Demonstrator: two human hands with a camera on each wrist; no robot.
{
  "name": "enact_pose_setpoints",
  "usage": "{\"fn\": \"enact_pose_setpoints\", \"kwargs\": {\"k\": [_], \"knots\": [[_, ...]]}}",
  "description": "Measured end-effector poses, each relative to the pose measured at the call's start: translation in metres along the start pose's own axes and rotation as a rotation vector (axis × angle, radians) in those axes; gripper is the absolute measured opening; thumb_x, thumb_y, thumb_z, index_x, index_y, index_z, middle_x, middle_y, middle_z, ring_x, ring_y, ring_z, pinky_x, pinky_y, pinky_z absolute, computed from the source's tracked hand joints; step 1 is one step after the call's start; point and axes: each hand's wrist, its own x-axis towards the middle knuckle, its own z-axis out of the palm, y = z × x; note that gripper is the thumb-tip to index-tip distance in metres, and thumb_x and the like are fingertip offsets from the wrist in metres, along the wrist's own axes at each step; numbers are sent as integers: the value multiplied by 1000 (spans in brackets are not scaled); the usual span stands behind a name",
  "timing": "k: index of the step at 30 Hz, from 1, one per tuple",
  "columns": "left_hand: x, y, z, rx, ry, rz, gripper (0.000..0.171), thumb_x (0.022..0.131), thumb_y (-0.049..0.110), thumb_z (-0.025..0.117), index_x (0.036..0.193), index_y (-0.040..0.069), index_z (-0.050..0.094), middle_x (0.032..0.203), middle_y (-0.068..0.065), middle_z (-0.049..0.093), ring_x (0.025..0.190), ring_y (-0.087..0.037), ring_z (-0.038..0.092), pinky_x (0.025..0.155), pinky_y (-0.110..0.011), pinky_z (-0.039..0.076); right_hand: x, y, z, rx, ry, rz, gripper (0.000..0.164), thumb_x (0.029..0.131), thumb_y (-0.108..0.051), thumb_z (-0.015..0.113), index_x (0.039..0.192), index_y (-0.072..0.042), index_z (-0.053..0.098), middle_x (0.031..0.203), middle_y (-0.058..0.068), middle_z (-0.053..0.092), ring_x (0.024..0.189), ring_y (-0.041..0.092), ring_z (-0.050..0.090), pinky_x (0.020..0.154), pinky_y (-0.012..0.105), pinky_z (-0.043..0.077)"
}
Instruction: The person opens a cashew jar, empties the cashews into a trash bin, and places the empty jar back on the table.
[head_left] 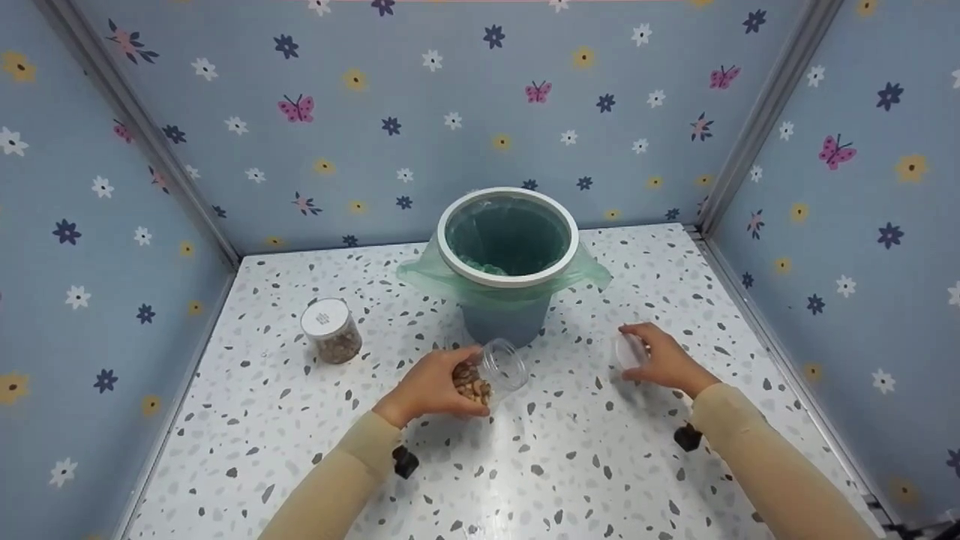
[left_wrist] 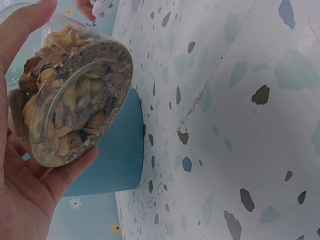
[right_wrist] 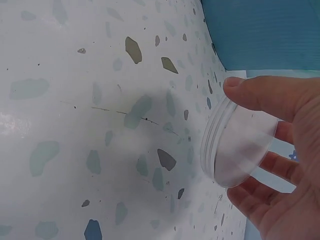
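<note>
Midway between the worktop's (head_left: 600, 465) side edges, the left hand (head_left: 429, 384) is gripping a tilted, uncapped jar (head_left: 507, 367), the right hand (head_left: 664, 361) is pinching a lid (head_left: 628, 352) nearer the right edge, and overtilting is probably risking spilt contents (left_wrist: 70, 107) beside the bin (head_left: 507, 280).

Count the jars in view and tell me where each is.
2: an open jar, tilted in the left hand, and a lidded jar on the table, left of the bin.

Clear jar (head_left: 506, 366) with brown contents (head_left: 472, 385), blue bin (head_left: 504, 328), green liner (head_left: 433, 276), grey-flecked white tabletop (head_left: 600, 472), flower-patterned blue walls (head_left: 450, 157).
</note>
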Motion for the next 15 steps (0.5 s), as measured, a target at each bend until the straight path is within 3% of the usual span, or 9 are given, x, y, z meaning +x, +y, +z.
{"fn": "enact_pose_setpoints", "kwargs": {"k": [15], "knots": [[-1, 1, -3, 6, 10, -26, 104, 69, 48, 102, 157, 12, 59, 148, -11, 69, 127, -29, 67, 112, -53, 54, -1, 11, 8, -19, 10, 28, 89, 82, -13, 94, 158, 0, 50, 161, 31, 47, 145, 57, 47, 121, 72, 38]]}}
